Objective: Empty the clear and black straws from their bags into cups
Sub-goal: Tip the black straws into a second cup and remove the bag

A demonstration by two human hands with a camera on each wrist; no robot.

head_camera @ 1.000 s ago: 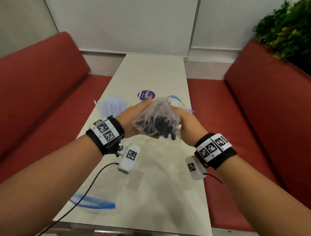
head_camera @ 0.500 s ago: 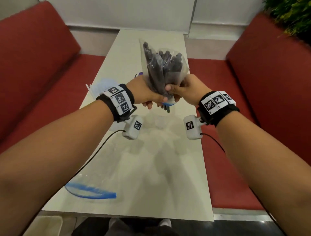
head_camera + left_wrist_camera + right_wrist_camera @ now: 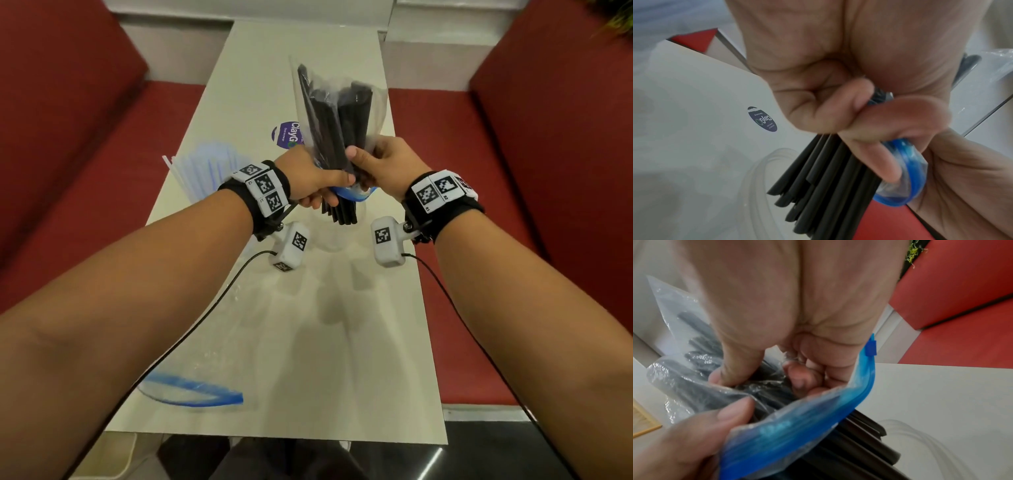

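Observation:
I hold a clear zip bag of black straws upended over the table, its blue zip mouth pointing down. My left hand grips the mouth from the left, fingers curled round the blue zip. My right hand grips the bag from the right, thumb pressed on the plastic. Black straw ends stick out below the mouth, above a clear cup. Clear straws fan out behind my left wrist; what holds them is hidden.
An empty clear bag with a blue zip lies at the table's near left. A round purple sticker sits mid-table. Red bench seats flank both long sides, and the table's near edge is close to me.
Both hands lifted the bag from low over the table and turned it mouth down. Since half a second ago the black straws have slid further out of the mouth.

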